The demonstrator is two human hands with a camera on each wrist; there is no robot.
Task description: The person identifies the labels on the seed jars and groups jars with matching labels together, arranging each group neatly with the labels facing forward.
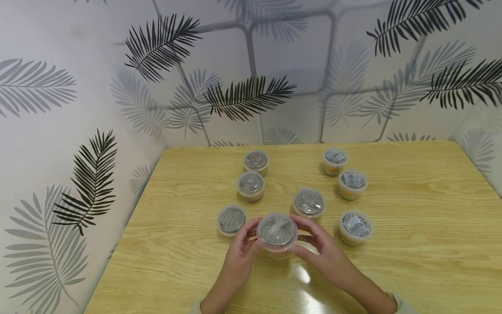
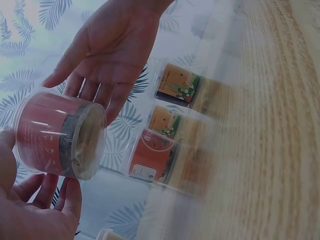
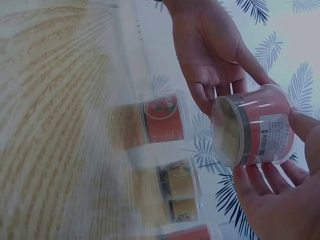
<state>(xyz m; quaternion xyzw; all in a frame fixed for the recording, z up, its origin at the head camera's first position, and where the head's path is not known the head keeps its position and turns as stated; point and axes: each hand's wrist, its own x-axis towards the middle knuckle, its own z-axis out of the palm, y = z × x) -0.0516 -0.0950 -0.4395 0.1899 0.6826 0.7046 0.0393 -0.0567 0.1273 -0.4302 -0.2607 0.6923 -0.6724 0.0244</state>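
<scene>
Above the yellowish wood-grain tabletop, my left hand and right hand grasp a round red-labelled clear plastic tub at lower centre, fingers curled on opposite sides. If one side's pressure eases, the slick wall could slip or tilt. Drifting wide, my knuckles could knock the grey-topped round plastic tub just left or the shinier grey-topped tub at upper right.

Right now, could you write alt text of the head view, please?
The left hand and right hand hold a round clear plastic tub over a yellow wood-grain table. Seven similar lidded tubs stand there, before a pale leaf-patterned wall.
</scene>
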